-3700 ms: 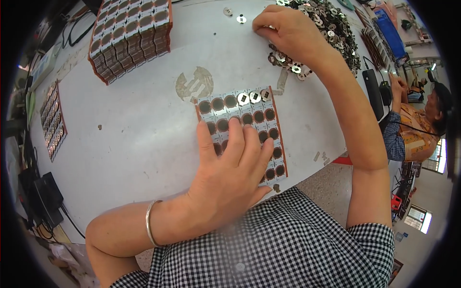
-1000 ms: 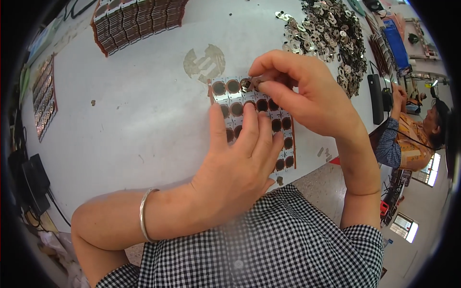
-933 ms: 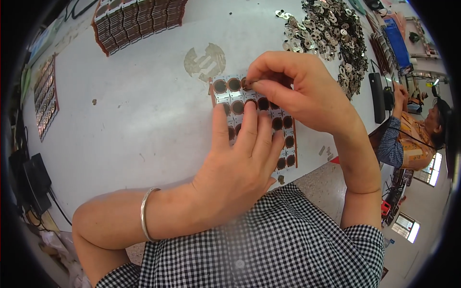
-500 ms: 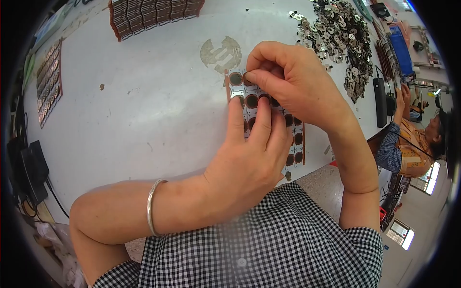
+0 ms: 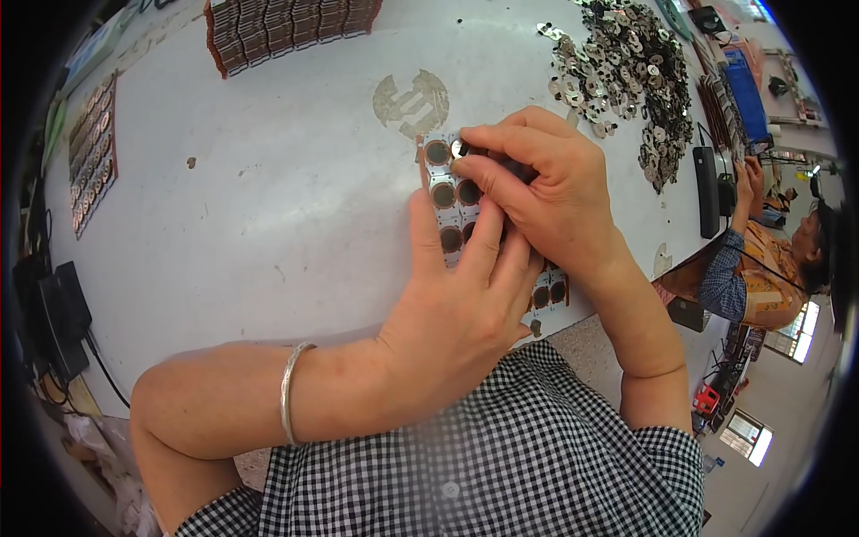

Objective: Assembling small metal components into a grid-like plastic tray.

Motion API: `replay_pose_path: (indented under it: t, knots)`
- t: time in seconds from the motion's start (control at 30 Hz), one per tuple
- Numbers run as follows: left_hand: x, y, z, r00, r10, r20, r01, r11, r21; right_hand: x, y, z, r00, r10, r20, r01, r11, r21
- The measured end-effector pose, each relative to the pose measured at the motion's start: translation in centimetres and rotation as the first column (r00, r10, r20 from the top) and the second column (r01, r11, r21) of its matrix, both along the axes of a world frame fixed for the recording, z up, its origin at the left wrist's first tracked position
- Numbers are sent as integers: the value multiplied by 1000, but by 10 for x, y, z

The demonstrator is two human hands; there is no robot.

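Observation:
A panel of small circuit boards (image 5: pixel 445 195) with dark round spots lies on the white table in front of me. My left hand (image 5: pixel 461 295) rests on it, fingers stretched out and spread, holding nothing. Over the panel's far end, my right hand (image 5: pixel 546 174) has its thumb and forefinger at a small shiny metal piece (image 5: pixel 459 149), next to the dark round spot in the far left corner. My hands cover much of the panel's middle and right side.
A heap of small metal pieces (image 5: pixel 658 80) spreads over the far right. Stacked brown panels (image 5: pixel 291 31) stand at the back, and another panel (image 5: pixel 94 152) lies at the left. A black adapter (image 5: pixel 61 300) sits at the left edge. A co-worker (image 5: pixel 761 268) sits at the right.
My right hand has shifted slightly nearer to me and turned, and the shiny metal piece now shows between thumb and forefinger. The left fingers have slid back a little, uncovering a dark spot.

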State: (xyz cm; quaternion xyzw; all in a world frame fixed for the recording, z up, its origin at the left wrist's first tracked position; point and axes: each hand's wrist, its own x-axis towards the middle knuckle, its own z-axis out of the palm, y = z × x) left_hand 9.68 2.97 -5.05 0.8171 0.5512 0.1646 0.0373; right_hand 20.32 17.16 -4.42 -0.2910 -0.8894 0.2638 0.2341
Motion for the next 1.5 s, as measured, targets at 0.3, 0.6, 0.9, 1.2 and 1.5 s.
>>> replay_pose_path:
  t: [0.3, 0.6, 0.9, 1.2, 1.5]
  knots:
    - [1, -1, -1, 999, -3, -34, 3, 1000, 4, -2, -1, 0, 1000, 13, 22, -13, 1000, -9]
    - [1, -2, -2, 999, -19, -37, 20, 1000, 15, 1, 7, 2, 993, 114, 25, -115, 993, 33]
    - [1, -1, -2, 1000, -12, -27, 13, 1000, 19, -1, -5, 5, 999, 6, 39, -3, 997, -79]
    - [0, 0, -4, 999, -21, -24, 22, 999, 33, -4, -8, 4, 996, -26, 80, 22, 998, 51]
    - [0, -2, -1, 1000, -15, -27, 16, 999, 38, -2, 2, 12, 992, 49, 113, -56, 996, 67]
